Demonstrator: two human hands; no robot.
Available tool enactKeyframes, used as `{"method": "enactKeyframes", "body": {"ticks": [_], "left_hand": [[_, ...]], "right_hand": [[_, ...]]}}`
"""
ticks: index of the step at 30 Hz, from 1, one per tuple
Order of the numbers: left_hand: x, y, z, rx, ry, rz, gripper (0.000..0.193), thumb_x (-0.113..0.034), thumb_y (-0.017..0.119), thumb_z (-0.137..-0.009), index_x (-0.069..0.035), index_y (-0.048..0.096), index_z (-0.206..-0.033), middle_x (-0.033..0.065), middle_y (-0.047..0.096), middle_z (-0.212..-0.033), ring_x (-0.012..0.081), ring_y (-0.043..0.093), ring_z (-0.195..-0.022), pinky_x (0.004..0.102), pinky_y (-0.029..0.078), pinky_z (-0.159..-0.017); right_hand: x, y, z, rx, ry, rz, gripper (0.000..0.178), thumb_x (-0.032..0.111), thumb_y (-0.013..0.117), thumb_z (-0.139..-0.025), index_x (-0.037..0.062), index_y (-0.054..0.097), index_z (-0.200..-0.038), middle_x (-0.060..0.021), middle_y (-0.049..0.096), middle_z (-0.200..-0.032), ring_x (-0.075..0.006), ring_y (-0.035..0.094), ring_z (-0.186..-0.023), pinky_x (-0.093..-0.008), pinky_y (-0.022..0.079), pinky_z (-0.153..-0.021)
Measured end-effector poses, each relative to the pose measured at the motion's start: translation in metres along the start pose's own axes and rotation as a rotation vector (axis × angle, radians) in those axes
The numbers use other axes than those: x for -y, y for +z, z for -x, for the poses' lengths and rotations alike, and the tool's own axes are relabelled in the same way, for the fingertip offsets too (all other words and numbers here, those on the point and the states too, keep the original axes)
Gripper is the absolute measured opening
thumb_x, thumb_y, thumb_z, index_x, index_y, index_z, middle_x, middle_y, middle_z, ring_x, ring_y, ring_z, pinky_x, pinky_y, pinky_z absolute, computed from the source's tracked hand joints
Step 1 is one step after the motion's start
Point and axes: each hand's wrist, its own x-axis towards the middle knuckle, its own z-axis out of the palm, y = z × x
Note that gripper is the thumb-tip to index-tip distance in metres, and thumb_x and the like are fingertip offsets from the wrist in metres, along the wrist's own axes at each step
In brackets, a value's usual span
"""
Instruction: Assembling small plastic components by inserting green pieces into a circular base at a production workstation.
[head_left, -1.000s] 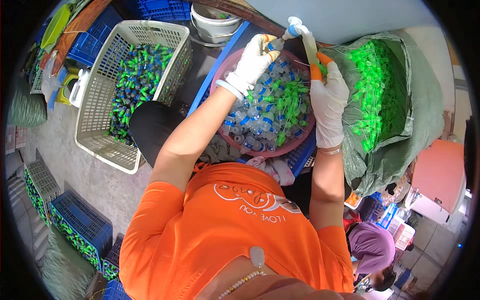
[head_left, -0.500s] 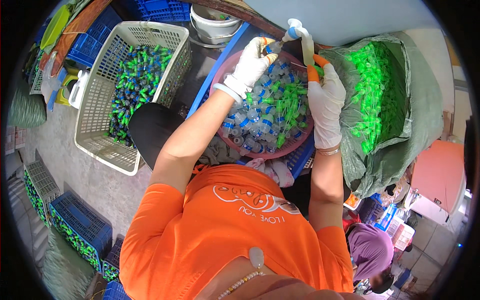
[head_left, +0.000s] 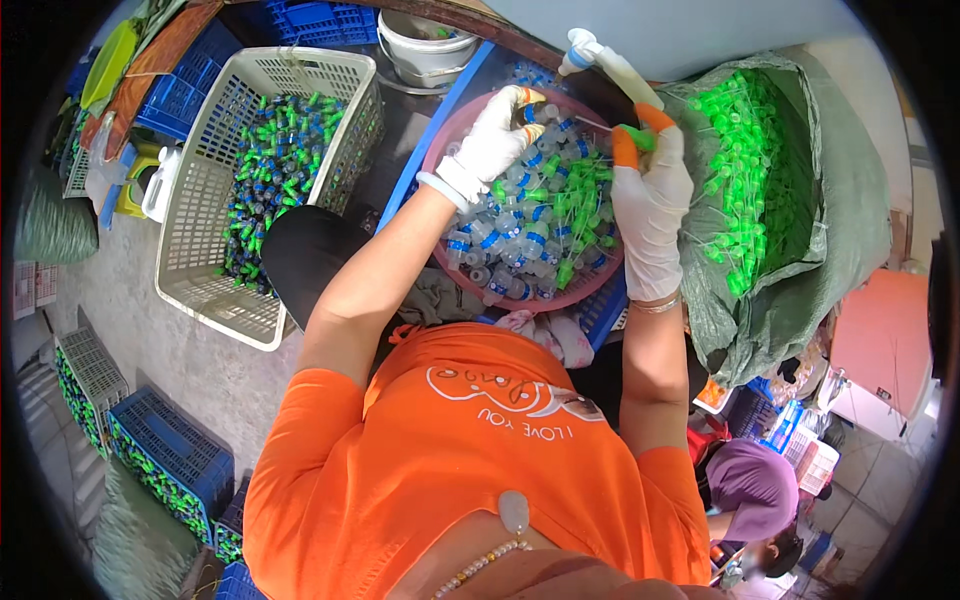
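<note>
Sitting between right fingers (head_left: 625,151) — green cap (head_left: 641,138).

Bright light nearly washes out the white-gloved right hand (head_left: 650,200) and strongly lights the orange short-sleeved T-shirt (head_left: 440,450). Fisheye distortion bends straight edges near the black rim, where detail softens.

Gap between hands (head_left: 490,152) (head_left: 650,200), sack (head_left: 850,195) rightward

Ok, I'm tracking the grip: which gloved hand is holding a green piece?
The right hand, beside the green sack: its fingers pinch a green piece. The left hand is over the pink basin, with no green piece visible between its fingers.
</note>
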Motion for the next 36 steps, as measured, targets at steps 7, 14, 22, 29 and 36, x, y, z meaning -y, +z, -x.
{"method": "enactKeyframes", "body": {"ticks": [7, 14, 22, 29, 36], "left_hand": [[-0.042, 0.016, 0.039, 0.255, -0.218, 0.181, 0.037, 0.005, 0.061, -0.09, -0.004, 0.049, -0.124, 0.0047, 0.056, -0.11, 0.0123, 0.055, -0.099, 0.0271, 0.047, -0.087], [-0.046, 0.038, 0.061, 0.13, 0.388, -0.517, 0.044, 0.004, 0.066, -0.085, 0.001, 0.047, -0.124, 0.0123, 0.054, -0.107, 0.0218, 0.058, -0.098, 0.0309, 0.047, -0.086], [-0.054, 0.019, 0.055, 0.261, 0.351, -0.539, 0.042, 0.002, 0.065, -0.086, 0.003, 0.048, -0.125, 0.0153, 0.055, -0.108, 0.0285, 0.058, -0.098, 0.0317, 0.047, -0.088], [-0.055, 0.011, 0.065, 0.202, 0.212, -0.496, 0.038, -0.005, 0.061, -0.091, 0.002, 0.049, -0.126, 0.0155, 0.056, -0.107, 0.0308, 0.06, -0.1, 0.0333, 0.047, -0.089], [-0.06, -0.046, 0.072, 0.086, 0.262, -0.919, 0.038, -0.007, 0.067, -0.084, -0.002, 0.055, -0.12, 0.0166, 0.058, -0.107, 0.0332, 0.059, -0.094, 0.0394, 0.046, -0.086]], "right_hand": [[-0.005, 0.015, 0.028, 0.128, -0.023, 0.022, 0.016, 0.011, 0.069, -0.086, 0.0059, 0.059, -0.097, -0.0147, 0.063, -0.07, -0.0315, 0.061, -0.058, -0.0391, 0.044, -0.052], [-0.006, 0.006, 0.034, 0.331, 0.584, -0.581, 0.014, 0.015, 0.066, -0.09, 0.0046, 0.057, -0.094, -0.003, 0.06, -0.066, -0.0138, 0.055, -0.055, -0.0315, 0.04, -0.05], [-0.004, -0.008, 0.025, 0.511, 0.662, -0.455, 0.015, 0.018, 0.064, -0.091, 0.0038, 0.062, -0.095, 0.0019, 0.058, -0.067, -0.0064, 0.052, -0.059, -0.0263, 0.039, -0.052], [-0.007, 0.009, 0.034, 0.461, 0.237, -0.248, 0.025, 0.026, 0.066, -0.091, 0.0025, 0.064, -0.097, -0.0097, 0.063, -0.069, -0.0227, 0.061, -0.061, -0.0339, 0.045, -0.057], [-0.017, 0.028, 0.051, 0.557, 0.234, -0.153, 0.029, 0.021, 0.067, -0.087, 0.0049, 0.061, -0.111, -0.0127, 0.065, -0.084, -0.0264, 0.065, -0.07, -0.0387, 0.049, -0.062]]}}
